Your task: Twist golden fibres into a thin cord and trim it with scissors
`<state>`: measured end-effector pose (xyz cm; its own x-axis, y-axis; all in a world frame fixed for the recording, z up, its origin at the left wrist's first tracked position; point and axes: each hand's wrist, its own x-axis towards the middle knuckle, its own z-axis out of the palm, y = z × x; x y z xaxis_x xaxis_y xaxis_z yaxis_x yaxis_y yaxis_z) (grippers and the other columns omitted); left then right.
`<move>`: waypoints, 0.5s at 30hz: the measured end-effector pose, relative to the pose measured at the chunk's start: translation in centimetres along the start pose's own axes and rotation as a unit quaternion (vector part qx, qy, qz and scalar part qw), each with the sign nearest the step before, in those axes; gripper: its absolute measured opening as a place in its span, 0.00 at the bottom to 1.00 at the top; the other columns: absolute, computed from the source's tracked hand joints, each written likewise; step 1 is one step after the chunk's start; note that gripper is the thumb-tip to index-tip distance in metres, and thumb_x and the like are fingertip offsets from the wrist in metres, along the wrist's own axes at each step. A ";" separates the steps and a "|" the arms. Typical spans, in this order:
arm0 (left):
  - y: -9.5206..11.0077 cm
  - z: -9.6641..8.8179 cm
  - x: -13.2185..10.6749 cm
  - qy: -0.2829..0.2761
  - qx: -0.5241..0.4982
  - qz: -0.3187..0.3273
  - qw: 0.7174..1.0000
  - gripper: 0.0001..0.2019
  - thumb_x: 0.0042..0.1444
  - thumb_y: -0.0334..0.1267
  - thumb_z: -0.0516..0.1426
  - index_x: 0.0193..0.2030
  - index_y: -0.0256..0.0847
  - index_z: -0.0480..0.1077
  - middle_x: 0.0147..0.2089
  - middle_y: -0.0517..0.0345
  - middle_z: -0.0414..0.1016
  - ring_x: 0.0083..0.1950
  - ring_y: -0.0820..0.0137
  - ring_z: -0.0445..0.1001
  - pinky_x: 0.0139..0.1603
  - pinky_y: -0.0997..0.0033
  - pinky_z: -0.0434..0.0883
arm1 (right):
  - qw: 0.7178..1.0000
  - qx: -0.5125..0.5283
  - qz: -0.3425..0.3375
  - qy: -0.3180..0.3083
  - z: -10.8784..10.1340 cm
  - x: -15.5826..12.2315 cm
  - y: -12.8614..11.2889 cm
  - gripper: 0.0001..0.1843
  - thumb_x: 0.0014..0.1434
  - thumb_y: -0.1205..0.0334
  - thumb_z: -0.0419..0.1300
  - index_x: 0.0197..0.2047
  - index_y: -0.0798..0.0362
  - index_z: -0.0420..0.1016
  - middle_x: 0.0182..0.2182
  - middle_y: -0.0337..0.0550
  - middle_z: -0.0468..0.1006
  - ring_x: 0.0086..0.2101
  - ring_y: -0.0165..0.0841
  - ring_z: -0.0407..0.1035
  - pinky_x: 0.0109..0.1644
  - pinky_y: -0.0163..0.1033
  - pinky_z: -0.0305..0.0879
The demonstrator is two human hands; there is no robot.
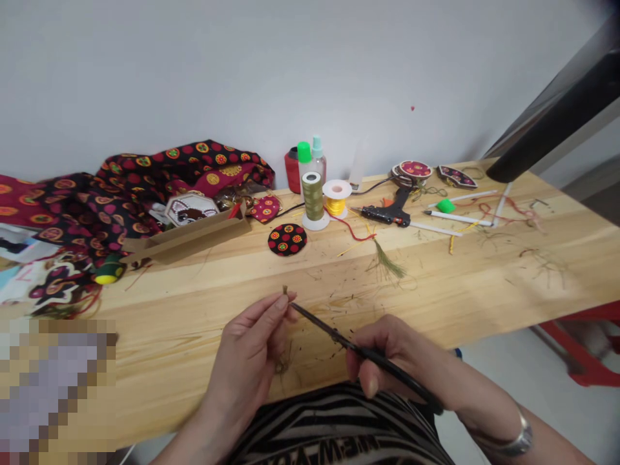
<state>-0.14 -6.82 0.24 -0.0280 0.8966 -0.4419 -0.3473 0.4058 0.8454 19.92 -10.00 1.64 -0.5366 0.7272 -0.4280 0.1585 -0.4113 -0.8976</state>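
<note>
My left hand point(252, 352) is closed in a pinch on a small olive-green thread tassel point(285, 292), whose top pokes up above my fingertips while loose strands hang below my palm. My right hand point(387, 355) grips black scissors point(339, 337). The scissor tips reach the tassel right at my left fingertips. Both hands hover over the near edge of a light wooden table point(194, 323), above my striped top.
Farther back stand an olive thread spool point(313, 196), a yellow spool point(336, 197), a black glue gun point(390, 213), a round patterned fabric disc point(287, 239), a finished green tassel point(387, 258), a cardboard box point(194, 236), patterned cloth point(145, 181) and bottles point(310, 155).
</note>
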 end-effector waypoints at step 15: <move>-0.8 0.9 -0.5 -0.024 0.023 -0.035 0.999 0.09 0.40 0.39 0.67 0.28 0.36 0.78 0.14 0.69 0.56 0.17 0.82 0.49 0.17 0.81 0.47 | 0.997 -0.036 -0.037 -0.065 -0.1 0.2 1.4 0.28 0.55 0.39 0.53 0.32 0.60 0.73 0.17 0.32 0.60 0.17 0.21 0.52 0.18 0.27 0.46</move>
<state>1.00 -7.43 0.08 0.0394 0.8730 -0.4861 -0.3039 0.4739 0.8265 20.09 -10.37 0.25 -0.6509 0.6755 -0.3465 0.1710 -0.3142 -0.9338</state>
